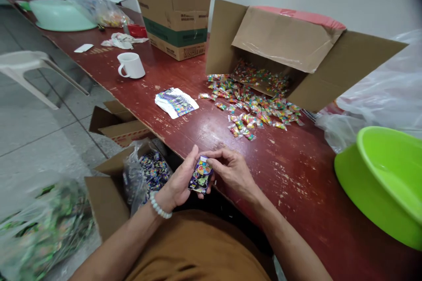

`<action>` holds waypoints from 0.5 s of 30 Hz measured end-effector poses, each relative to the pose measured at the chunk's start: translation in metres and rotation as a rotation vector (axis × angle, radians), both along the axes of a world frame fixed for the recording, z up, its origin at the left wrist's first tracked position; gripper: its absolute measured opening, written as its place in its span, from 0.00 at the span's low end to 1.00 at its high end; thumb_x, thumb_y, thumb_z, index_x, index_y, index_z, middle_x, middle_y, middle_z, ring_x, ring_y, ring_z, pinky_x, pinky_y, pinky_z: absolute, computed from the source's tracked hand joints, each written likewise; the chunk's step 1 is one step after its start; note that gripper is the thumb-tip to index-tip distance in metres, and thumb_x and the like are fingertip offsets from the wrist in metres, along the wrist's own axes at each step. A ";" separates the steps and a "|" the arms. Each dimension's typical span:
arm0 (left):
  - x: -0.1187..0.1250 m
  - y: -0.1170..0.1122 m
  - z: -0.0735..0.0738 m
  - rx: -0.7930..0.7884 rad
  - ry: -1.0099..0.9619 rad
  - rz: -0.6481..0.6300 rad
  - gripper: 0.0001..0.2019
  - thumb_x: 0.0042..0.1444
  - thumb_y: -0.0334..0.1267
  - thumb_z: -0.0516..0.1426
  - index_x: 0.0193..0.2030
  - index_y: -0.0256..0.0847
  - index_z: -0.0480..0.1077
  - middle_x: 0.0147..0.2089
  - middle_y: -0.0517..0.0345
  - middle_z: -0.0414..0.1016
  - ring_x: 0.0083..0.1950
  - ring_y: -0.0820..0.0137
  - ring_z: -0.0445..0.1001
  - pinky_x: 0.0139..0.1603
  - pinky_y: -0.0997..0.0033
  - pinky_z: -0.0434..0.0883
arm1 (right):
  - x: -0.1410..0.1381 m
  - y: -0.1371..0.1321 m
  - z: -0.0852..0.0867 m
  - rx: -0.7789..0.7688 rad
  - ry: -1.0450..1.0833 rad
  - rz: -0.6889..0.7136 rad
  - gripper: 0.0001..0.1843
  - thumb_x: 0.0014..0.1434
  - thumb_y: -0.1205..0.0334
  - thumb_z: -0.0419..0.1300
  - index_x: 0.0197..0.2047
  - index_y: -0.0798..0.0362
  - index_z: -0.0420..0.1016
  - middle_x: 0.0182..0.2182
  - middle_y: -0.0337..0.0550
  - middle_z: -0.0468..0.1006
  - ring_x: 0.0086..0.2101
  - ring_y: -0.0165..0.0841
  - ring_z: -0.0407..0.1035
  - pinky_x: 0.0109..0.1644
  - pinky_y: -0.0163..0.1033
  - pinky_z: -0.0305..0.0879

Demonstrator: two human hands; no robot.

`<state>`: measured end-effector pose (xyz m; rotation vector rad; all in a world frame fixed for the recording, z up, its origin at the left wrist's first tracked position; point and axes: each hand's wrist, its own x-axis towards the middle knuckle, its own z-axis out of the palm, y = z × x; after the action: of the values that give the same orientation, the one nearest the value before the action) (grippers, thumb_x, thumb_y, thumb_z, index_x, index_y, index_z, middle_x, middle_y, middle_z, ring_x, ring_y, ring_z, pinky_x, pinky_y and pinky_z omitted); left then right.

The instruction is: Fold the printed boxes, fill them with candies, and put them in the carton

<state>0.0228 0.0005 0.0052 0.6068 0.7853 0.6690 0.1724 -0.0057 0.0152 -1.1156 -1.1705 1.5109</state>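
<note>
1. Here's the printed pouch (199, 179), held in front of the body at the near edge of the bench (290, 175); the left hand (178, 183) wraps it from the side and behind.
2. And the right hand (236, 170) has thumb and fingers pinching its top corner.
3. Look at the big carton (280, 37): flaps open, mouth facing the person, wrapped sweets (255, 103) inside and spilling out over the bench.
4. To their left, a pile of flat pouches (177, 102), then a white mug (134, 66), its contents out of sight.
5. Down low, an open floor carton (107, 210), lined with clear plastic, holds a heap of dark, colourful packets (153, 171).
6. Beside it, a clear bag (49, 230) bulges with green-patterned wrapping.
7. Far right, a bright green basin (359, 184).
</note>
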 end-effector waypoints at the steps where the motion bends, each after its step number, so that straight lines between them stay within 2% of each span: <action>1: 0.000 -0.001 -0.001 0.038 0.023 0.022 0.34 0.63 0.65 0.46 0.57 0.38 0.72 0.31 0.51 0.80 0.19 0.70 0.74 0.11 0.78 0.65 | -0.002 0.001 -0.001 -0.041 0.049 -0.020 0.15 0.54 0.50 0.68 0.37 0.53 0.81 0.26 0.40 0.81 0.17 0.30 0.69 0.18 0.36 0.68; 4: 0.001 -0.002 -0.003 0.114 0.084 0.050 0.35 0.62 0.67 0.47 0.50 0.35 0.75 0.28 0.52 0.78 0.18 0.72 0.72 0.12 0.79 0.63 | -0.002 0.006 -0.002 -0.051 0.054 -0.084 0.14 0.52 0.51 0.71 0.31 0.54 0.78 0.23 0.40 0.79 0.17 0.29 0.69 0.19 0.35 0.68; 6: 0.000 -0.001 -0.004 0.113 0.111 0.058 0.35 0.61 0.67 0.48 0.45 0.34 0.76 0.24 0.54 0.76 0.17 0.73 0.70 0.12 0.79 0.62 | 0.000 0.006 -0.002 -0.001 -0.009 -0.073 0.13 0.54 0.52 0.69 0.32 0.54 0.79 0.23 0.40 0.79 0.18 0.29 0.70 0.21 0.34 0.68; 9: 0.000 0.003 -0.005 0.047 0.094 0.070 0.29 0.60 0.63 0.52 0.40 0.34 0.76 0.22 0.56 0.74 0.16 0.72 0.70 0.11 0.78 0.63 | 0.004 0.002 -0.005 0.194 -0.136 0.008 0.11 0.61 0.52 0.64 0.36 0.51 0.81 0.36 0.44 0.82 0.29 0.32 0.75 0.32 0.37 0.74; 12: 0.000 0.003 -0.008 -0.024 0.043 0.085 0.23 0.59 0.56 0.55 0.45 0.36 0.75 0.21 0.58 0.74 0.15 0.70 0.71 0.11 0.77 0.63 | 0.006 -0.006 -0.014 0.355 -0.197 0.043 0.08 0.63 0.54 0.63 0.42 0.47 0.81 0.48 0.46 0.78 0.43 0.36 0.75 0.46 0.42 0.75; 15: -0.006 -0.003 -0.014 0.047 0.052 0.131 0.23 0.58 0.54 0.57 0.52 0.40 0.73 0.26 0.59 0.76 0.17 0.72 0.72 0.12 0.78 0.63 | 0.006 -0.011 -0.029 0.335 -0.209 0.094 0.11 0.63 0.55 0.64 0.48 0.44 0.79 0.54 0.45 0.72 0.48 0.37 0.72 0.50 0.44 0.74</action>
<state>0.0172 -0.0025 -0.0086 0.6211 0.8652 0.7958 0.1780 -0.0170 -0.0134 -1.0156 -1.5727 1.2275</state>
